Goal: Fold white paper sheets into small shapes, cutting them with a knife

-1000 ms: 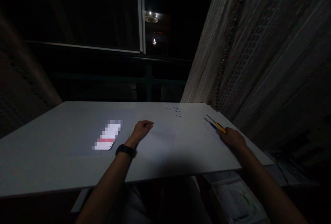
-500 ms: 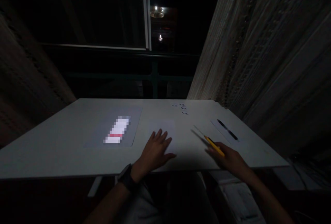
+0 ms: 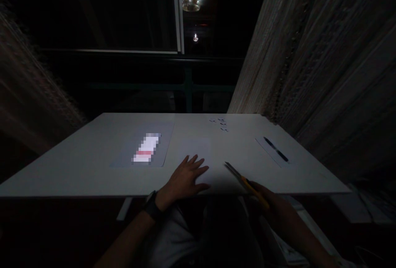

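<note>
My left hand (image 3: 185, 178), with a dark watch on its wrist, lies flat with fingers spread on a sheet of white paper (image 3: 194, 146) near the table's front edge. To its right, my right hand (image 3: 268, 202) is closed around the yellow handle of a utility knife (image 3: 249, 184). The knife's long blade points up and left, apart from the paper. Its tip is over the white table (image 3: 235, 144); whether it touches the surface I cannot tell.
At left, a bright pixelated phone-shaped object (image 3: 147, 148) rests on a larger sheet (image 3: 167, 148). Several small dark-marked paper pieces (image 3: 223, 124) lie at the back. A black pen (image 3: 276, 149) lies on paper at right. Curtains (image 3: 262, 53) hang on both sides.
My right hand has drawn back toward the table's front edge, and the knife's blade has turned. My left hand stays on the paper. The whole view has tilted slightly.
</note>
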`<control>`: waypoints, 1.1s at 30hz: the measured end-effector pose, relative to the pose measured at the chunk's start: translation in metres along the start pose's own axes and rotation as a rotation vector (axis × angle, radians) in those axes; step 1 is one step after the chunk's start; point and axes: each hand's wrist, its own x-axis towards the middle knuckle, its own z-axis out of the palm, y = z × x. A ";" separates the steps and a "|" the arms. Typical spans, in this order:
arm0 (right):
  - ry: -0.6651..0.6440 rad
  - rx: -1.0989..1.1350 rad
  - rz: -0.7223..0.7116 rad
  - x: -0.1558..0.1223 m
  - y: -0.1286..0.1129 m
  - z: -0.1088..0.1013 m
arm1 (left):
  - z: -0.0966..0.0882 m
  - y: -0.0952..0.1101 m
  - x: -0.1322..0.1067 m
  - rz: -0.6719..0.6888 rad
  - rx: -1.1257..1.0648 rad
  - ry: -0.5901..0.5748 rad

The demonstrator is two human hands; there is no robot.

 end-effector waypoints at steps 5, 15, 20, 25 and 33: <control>-0.037 -0.057 -0.064 -0.002 0.007 0.006 | 0.004 -0.004 -0.002 -0.033 0.035 -0.023; -0.017 -0.368 -0.140 -0.002 0.005 0.015 | 0.008 0.003 0.007 -0.207 -0.041 0.116; -0.098 -0.561 -0.115 0.015 -0.026 0.016 | 0.010 0.014 0.025 -0.403 -0.054 0.197; -0.072 -0.644 -0.096 0.051 -0.050 0.017 | 0.011 0.042 0.054 -0.427 0.056 0.179; 0.027 -0.536 -0.293 0.102 -0.027 0.002 | -0.006 -0.008 0.075 0.045 0.023 0.026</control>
